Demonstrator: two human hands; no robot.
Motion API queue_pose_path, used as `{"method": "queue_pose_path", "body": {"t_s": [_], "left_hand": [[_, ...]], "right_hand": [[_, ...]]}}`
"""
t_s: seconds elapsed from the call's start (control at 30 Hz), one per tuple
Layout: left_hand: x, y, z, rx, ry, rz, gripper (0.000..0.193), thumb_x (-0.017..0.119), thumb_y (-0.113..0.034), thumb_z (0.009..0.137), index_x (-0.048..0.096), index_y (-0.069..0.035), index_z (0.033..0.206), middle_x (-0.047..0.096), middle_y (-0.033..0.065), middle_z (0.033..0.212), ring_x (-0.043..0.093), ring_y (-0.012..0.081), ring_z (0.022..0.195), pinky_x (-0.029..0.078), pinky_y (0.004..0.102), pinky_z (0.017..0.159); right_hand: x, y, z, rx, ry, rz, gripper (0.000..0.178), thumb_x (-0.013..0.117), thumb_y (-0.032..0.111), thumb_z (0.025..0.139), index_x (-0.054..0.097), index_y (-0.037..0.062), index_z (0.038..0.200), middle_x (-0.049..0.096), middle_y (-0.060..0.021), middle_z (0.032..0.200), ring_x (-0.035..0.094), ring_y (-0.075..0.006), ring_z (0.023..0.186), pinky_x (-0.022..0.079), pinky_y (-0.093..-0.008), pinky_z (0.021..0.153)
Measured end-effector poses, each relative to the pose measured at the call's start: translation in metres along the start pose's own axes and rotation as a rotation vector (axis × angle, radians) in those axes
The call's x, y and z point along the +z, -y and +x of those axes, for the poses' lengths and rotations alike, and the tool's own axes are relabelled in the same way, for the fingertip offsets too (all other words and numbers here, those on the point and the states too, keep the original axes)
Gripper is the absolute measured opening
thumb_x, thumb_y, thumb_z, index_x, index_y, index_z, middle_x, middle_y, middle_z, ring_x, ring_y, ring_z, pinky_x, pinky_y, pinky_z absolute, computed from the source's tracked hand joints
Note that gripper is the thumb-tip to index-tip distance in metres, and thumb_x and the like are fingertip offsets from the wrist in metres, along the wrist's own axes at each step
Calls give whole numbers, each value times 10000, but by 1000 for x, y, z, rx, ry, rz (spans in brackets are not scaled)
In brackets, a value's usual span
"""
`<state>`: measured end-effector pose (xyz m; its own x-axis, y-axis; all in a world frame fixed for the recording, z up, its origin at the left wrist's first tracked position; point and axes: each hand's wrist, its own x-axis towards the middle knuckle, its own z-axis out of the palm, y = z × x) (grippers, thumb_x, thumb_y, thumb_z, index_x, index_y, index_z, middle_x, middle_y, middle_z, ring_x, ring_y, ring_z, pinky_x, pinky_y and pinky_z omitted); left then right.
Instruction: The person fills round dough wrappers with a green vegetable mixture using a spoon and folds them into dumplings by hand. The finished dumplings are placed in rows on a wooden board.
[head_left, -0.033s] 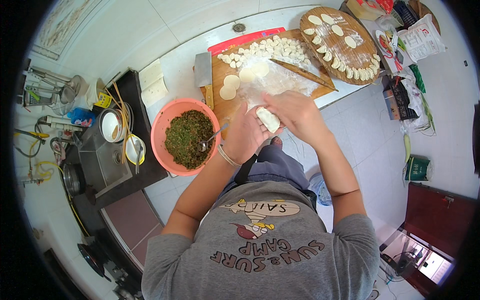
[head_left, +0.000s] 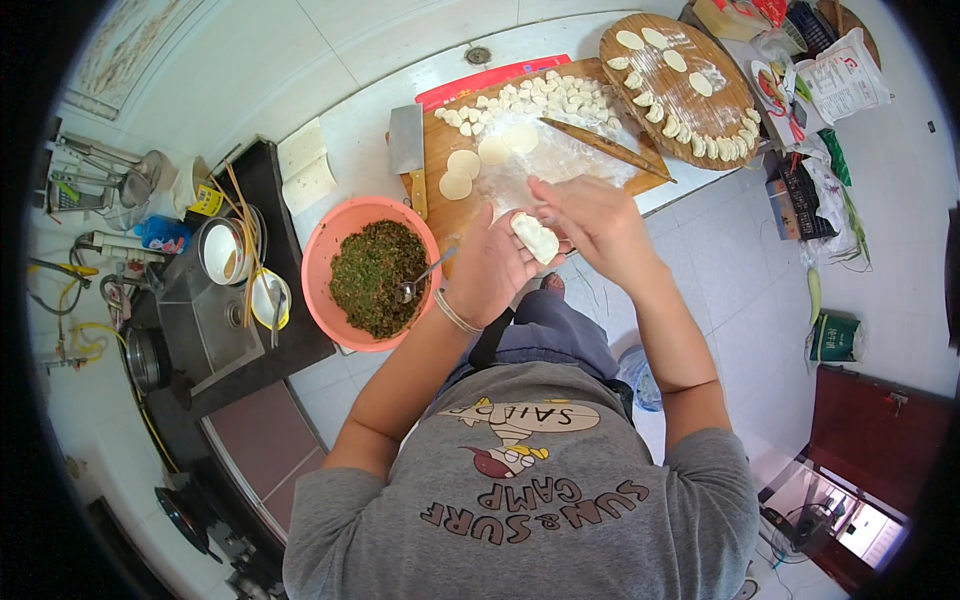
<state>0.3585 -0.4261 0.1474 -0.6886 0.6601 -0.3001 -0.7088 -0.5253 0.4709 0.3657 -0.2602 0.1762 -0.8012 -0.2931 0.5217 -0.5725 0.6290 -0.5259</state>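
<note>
A white, half-moon dumpling (head_left: pixel 536 238) lies across the fingers of my left hand (head_left: pixel 487 268), which curl under it and hold it over the floury board's near edge. My right hand (head_left: pixel 603 228) hovers close by the dumpling's far edge, its thumb and forefinger apart; its other fingers are partly hidden. Left of my hands stands a pink bowl (head_left: pixel 318 318) of chopped green and brown filling (head_left: pixel 375 275), with a spoon (head_left: pixel 408 291) in it. Round wrappers (head_left: pixel 464 163) lie on the wooden board (head_left: pixel 440 215), with many small dough pieces (head_left: pixel 545 97) behind them.
A cleaver (head_left: pixel 407 140) lies at the board's left edge, a tapered rolling pin (head_left: pixel 605 150) on its right. Far right, a round wooden board (head_left: pixel 690 60) bears wrappers and finished dumplings. Bowls and chopsticks (head_left: pixel 247 235) sit by the sink (head_left: pixel 215 325) at left.
My right hand's fingers have moved slightly up and away from the dumpling's edge. The left hand and dumpling have hardly moved.
</note>
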Motion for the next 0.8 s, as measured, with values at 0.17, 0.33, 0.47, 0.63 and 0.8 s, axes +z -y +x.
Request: {"method": "queue_pose_path", "body": {"t_s": [0.17, 0.33, 0.47, 0.63, 0.8], "left_hand": [[-3, 2, 3, 15, 22, -17, 650, 143, -478, 983, 362, 53, 1287, 442, 176, 1289, 458, 268, 1204, 349, 442, 1043], [-5, 5, 1, 5, 50, 17, 641, 149, -474, 985, 366, 51, 1282, 457, 169, 1270, 459, 260, 1203, 343, 435, 1050], [4, 2, 2, 40, -53, -91, 623, 176, -470, 985, 395, 51, 1245, 473, 187, 1248, 457, 288, 1202, 331, 459, 1060], [-9, -4, 0, 82, 91, -278, 639, 215, -508, 969, 454, 44, 1184, 475, 227, 1250, 419, 362, 1233, 311, 515, 1064], [-8, -8, -2, 98, 143, -433, 654, 214, -521, 963, 466, 38, 1187, 448, 260, 1281, 381, 374, 1265, 269, 519, 1081]], "right_hand": [[2, 0, 3, 41, 64, 61, 224, 674, 70, 749, 669, 14, 966, 622, -92, 806, 591, -247, 738, 469, -324, 646], [6, -3, 2, 36, 145, -105, 154, 660, 109, 767, 657, 21, 894, 599, -88, 776, 583, -263, 759, 479, -351, 638], [11, 6, 8, 27, 1, -137, 104, 644, 109, 788, 636, 23, 847, 605, -97, 788, 588, -278, 750, 475, -361, 633], [-8, 14, 1, 253, -114, -21, 68, 605, 93, 825, 628, 31, 841, 605, -114, 788, 594, -298, 715, 478, -362, 627], [2, 23, -20, 273, -91, 111, 58, 616, 45, 795, 631, 31, 850, 605, -111, 802, 603, -285, 732, 487, -348, 635]]}}
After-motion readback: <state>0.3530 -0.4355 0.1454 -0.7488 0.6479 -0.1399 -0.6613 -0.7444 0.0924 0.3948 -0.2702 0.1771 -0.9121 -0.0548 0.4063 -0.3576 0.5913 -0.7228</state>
